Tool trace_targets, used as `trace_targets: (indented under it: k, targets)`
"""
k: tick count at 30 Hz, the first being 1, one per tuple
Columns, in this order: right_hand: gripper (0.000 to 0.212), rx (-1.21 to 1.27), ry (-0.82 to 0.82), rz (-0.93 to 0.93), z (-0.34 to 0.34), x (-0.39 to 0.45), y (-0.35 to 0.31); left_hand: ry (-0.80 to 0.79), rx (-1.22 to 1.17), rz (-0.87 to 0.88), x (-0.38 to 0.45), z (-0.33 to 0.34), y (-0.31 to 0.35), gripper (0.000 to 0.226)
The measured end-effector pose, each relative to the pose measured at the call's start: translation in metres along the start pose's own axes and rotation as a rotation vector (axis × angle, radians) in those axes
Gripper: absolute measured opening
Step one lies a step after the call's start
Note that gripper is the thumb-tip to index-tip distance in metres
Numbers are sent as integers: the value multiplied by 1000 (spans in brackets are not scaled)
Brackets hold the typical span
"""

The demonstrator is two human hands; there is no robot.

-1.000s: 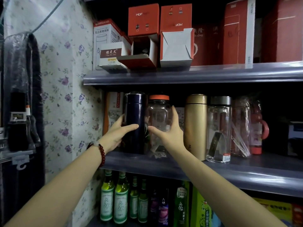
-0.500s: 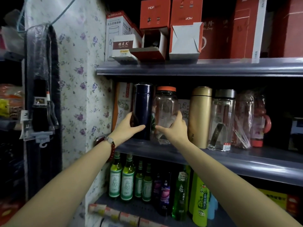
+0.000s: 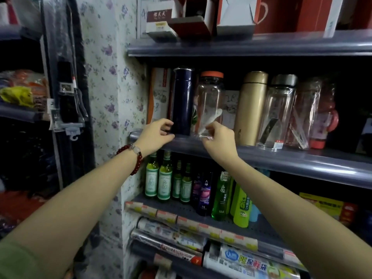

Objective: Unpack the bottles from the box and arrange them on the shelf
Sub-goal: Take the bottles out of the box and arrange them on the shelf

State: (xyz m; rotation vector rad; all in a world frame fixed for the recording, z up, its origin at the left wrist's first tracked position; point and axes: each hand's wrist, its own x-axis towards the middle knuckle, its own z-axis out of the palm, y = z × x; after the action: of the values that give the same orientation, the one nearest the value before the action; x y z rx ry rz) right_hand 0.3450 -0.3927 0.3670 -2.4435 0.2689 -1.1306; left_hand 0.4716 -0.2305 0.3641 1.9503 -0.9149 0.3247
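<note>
A navy blue flask (image 3: pixel 182 97) and a clear bottle with an orange lid (image 3: pixel 210 99) stand side by side at the left end of the middle shelf (image 3: pixel 281 158). My left hand (image 3: pixel 156 135) is at the flask's foot, its fingers and thumb curled round the lower left edge. My right hand (image 3: pixel 219 137) pinches the base of the clear bottle at the shelf's front lip. To the right stand a gold flask (image 3: pixel 250 107), a clear bottle with a steel lid (image 3: pixel 278 109), and plastic-wrapped bottles (image 3: pixel 310 111). Opened red boxes (image 3: pixel 234 15) sit on the top shelf.
A flowered wall panel (image 3: pixel 108 97) borders the shelves on the left. Green glass bottles (image 3: pixel 159 178) and other coloured bottles fill the shelf below. Rolls of wrap (image 3: pixel 231 256) lie lower down. Bagged goods hang on a rack (image 3: pixel 66 93) at far left.
Both hands have slid down from the middle of the two bottles to their bases at the shelf edge. The view has pulled back and tilted down, showing the lower shelves.
</note>
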Motion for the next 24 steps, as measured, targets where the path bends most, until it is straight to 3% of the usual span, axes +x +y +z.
trace_targets:
  k: [6, 15, 24]
  targets:
    - [18, 74, -165, -203, 21, -17, -2, 104, 51, -72, -36, 12, -10, 32]
    - [19, 156, -545, -338, 85, -73, 8, 253, 199, -440, -157, 30, -37, 29]
    - [23, 259, -897, -428, 151, -196, -17, 324, 407, -774, -322, 16, -58, 23]
